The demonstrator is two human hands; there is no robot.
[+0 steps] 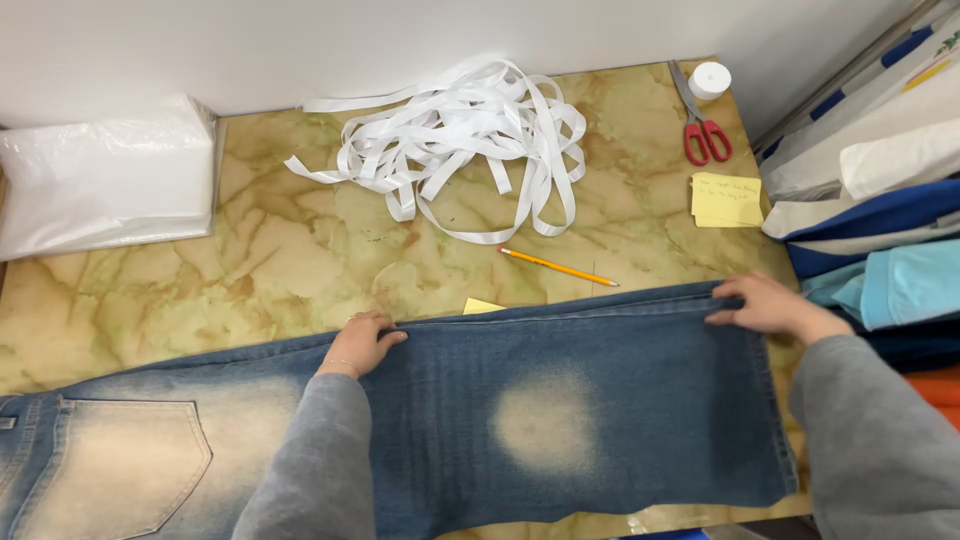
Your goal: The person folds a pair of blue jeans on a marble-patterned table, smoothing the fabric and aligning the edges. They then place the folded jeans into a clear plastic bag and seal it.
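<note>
A pair of blue jeans (560, 420) with faded patches lies flat across the marbled table (280, 260), a back pocket at the lower left and the leg hem at the right. My left hand (362, 343) rests on the far edge of the leg near its middle, fingers pressing the fabric. Near the hem's far corner, my right hand (765, 307) pinches the denim's edge. Both arms wear grey sleeves.
A tangle of white ribbon (470, 135) lies at the back centre. A yellow pencil (557, 267) and a yellow sticky note (482, 306) sit just beyond the jeans. Red scissors (700, 125), a white tape roll (710, 79), yellow notes (727, 198), a plastic-wrapped white stack (105, 180) and folded clothes (880, 210) surround.
</note>
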